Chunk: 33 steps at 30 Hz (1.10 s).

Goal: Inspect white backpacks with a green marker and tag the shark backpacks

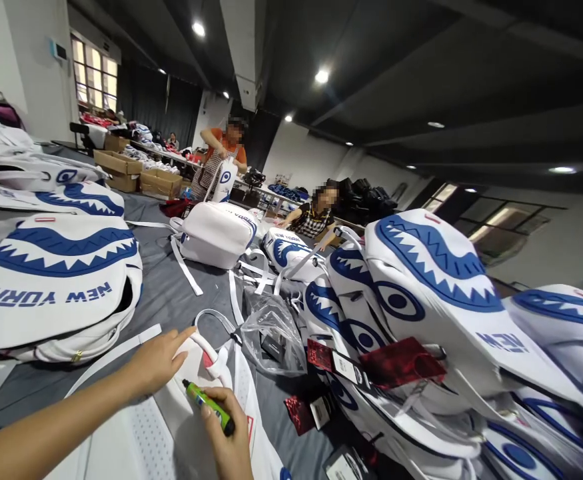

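A white backpack (181,427) lies at the bottom centre with its straps and padded back facing up. My left hand (158,360) rests flat near its top handle (214,363), fingers spread, holding nothing. In my right hand (228,427) is a green marker (210,408) with a black end, held over the backpack and pointing up and left. Whether its tip touches the fabric cannot be made out. Just right of the handle, a clear plastic bag (276,333) lies on the grey cloth.
White backpacks with blue shark mouths are piled at the right (436,267) and left (61,267). Red and black tags (321,357) hang by the right pile. Across the table (164,293), a person (224,150) holds a backpack; another person (314,217) leans in.
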### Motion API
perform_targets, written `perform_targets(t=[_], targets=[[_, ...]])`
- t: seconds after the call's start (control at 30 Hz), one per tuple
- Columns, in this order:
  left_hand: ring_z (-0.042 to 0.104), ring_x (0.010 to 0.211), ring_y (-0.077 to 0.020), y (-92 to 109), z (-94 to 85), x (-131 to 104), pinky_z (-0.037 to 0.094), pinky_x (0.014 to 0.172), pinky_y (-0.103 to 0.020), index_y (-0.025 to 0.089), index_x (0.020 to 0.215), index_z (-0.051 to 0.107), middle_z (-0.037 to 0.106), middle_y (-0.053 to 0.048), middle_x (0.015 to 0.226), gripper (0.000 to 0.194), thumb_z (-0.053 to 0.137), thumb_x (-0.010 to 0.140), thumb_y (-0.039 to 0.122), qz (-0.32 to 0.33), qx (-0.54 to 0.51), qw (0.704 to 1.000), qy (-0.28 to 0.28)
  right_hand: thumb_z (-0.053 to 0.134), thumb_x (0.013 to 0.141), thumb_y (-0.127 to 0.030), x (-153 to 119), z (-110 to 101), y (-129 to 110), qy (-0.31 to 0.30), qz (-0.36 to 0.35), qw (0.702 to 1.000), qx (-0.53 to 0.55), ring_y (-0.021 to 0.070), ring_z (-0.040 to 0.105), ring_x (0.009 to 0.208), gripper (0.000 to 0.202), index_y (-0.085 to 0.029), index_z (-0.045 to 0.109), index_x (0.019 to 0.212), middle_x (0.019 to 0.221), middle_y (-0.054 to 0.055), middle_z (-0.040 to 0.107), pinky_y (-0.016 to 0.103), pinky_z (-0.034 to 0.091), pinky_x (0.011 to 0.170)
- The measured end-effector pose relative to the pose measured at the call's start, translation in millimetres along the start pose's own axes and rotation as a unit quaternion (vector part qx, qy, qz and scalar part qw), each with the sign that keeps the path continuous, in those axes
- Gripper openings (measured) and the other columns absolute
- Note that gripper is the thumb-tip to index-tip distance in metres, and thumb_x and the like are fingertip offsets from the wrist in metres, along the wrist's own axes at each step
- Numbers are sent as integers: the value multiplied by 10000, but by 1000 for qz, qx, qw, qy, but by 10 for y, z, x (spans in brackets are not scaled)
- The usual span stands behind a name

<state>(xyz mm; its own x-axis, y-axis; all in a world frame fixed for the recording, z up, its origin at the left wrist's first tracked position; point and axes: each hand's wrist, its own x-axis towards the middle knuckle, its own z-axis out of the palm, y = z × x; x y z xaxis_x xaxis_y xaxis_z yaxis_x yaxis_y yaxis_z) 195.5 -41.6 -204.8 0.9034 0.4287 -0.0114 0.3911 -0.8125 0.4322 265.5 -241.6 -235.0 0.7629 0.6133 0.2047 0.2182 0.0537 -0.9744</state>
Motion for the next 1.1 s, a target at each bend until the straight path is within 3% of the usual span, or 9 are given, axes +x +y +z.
perform_targets(t=[0.17, 0.27, 0.37, 0.43, 0.53, 0.67, 0.9, 1.1], targets=[[565, 1267, -275, 3, -97, 7, 466, 1015, -388, 298, 1535, 312, 567, -88, 1398, 620, 395, 921, 327, -7, 3, 1000, -19, 641, 851, -451, -20, 58, 54, -8, -17, 1000, 23, 239, 698, 970, 298, -200, 711, 994, 1020, 89, 751, 338, 529, 890], [605, 1212, -291, 126, -251, 58, 491, 966, -364, 270, 1583, 147, 554, -140, 1394, 881, 588, 824, 343, -25, 23, 994, -106, 630, 856, -354, -25, 39, 26, -35, -34, 999, -8, 223, 703, 957, 234, -200, 708, 1014, 1012, 77, 753, 313, 535, 864], [626, 1164, -375, 330, -364, 159, 507, 930, -424, 211, 1588, -30, 496, -245, 1427, 1174, 748, 714, 312, -64, 129, 969, -202, 615, 839, -299, -46, 22, -27, -37, -43, 997, -45, 204, 708, 908, 227, -186, 715, 1007, 973, 64, 759, 282, 540, 813], [645, 1108, -413, 438, -384, 218, 519, 905, -459, 175, 1584, -42, 529, -287, 1372, 1259, 805, 655, 246, -81, 202, 950, -224, 591, 835, -294, -76, 27, -50, -33, -41, 997, -64, 197, 710, 878, 242, -172, 719, 1001, 956, 66, 763, 274, 544, 784], [648, 1096, -402, 489, -362, 245, 522, 909, -446, 145, 1583, -31, 574, -286, 1307, 1262, 810, 643, 173, -82, 233, 944, -218, 575, 836, -315, -119, 52, -76, -37, -43, 994, -97, 189, 707, 830, 257, -160, 719, 981, 921, 66, 765, 275, 547, 753], [607, 1172, -358, 446, -353, 209, 491, 963, -424, 150, 1561, -150, 509, -271, 1382, 1163, 704, 773, 182, -74, 239, 942, -225, 593, 848, -334, -101, 62, -105, -60, -58, 990, -118, 189, 695, 782, 262, -160, 712, 1003, 911, 62, 764, 293, 545, 726], [656, 1059, -339, 447, -487, 201, 522, 852, -388, 109, 1563, -124, 507, -268, 1377, 1062, 606, 792, 137, -45, 221, 937, -266, 601, 877, -291, 14, -10, -224, -110, -50, 983, -135, 172, 697, 773, 227, -170, 711, 1034, 941, 51, 765, 266, 532, 721], [671, 1022, -330, 451, -513, 234, 518, 818, -377, 135, 1560, -153, 493, -269, 1396, 1066, 596, 801, 149, -54, 235, 929, -279, 584, 869, -282, 186, 115, -219, -161, -64, 973, -152, 188, 703, 826, 245, -179, 706, 1056, 965, 59, 767, 279, 522, 759]])
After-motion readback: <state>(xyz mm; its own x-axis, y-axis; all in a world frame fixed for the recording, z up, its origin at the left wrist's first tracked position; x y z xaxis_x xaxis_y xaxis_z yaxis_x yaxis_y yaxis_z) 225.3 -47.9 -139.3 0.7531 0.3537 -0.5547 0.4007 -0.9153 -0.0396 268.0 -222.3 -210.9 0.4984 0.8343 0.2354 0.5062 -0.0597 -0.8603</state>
